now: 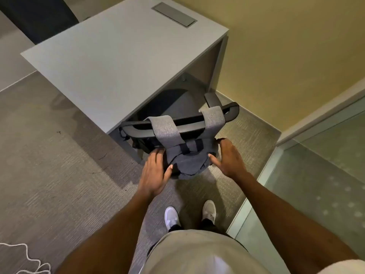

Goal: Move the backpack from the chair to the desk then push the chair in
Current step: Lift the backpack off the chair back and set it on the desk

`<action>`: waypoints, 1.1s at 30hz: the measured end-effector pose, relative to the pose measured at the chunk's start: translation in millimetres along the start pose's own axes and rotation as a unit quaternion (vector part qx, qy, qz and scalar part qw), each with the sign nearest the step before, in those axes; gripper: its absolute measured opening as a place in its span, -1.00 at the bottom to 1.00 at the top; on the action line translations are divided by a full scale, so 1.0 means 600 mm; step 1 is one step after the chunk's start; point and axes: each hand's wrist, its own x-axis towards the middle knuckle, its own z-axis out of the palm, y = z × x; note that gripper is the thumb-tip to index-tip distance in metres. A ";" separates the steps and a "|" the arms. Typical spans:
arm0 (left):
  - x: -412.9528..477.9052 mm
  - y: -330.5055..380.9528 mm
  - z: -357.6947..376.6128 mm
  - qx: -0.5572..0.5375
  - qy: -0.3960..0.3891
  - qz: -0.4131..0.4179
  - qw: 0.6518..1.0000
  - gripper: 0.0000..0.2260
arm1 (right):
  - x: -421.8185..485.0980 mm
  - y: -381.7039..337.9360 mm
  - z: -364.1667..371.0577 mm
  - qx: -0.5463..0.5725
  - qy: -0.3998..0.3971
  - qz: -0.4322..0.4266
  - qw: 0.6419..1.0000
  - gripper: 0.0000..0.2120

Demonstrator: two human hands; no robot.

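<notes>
A grey backpack [189, 163] hangs behind the black chair's backrest [189, 125], with its two grey straps [164, 127] looped over the top bar. The chair's seat [177, 103] is partly under the grey desk [118, 56]. My left hand [154, 175] clasps the backpack's left side, thumb on the front fabric. My right hand [229, 159] clasps its right side, fingers at the upper corner. The lower part of the chair is hidden.
A grey cable hatch [174, 14] is set into the desk's far end. A yellow wall [286, 46] runs along the right, and a glass partition [316, 175] stands close on my right. A white cord [29, 260] lies on the carpet at lower left.
</notes>
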 end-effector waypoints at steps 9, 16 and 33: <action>0.056 -0.003 0.022 -0.157 -0.071 -0.080 0.982 -0.26 | 0.060 0.027 -0.014 0.096 -0.123 0.043 0.987 -0.10; 0.076 0.000 0.040 -0.284 -0.008 -0.146 0.948 -0.31 | 0.071 0.034 0.008 0.218 -0.122 0.097 0.963 -0.15; 0.109 -0.012 0.021 -0.164 -0.052 -0.145 0.974 -0.75 | 0.080 0.007 0.011 0.175 -0.053 0.124 0.975 -0.69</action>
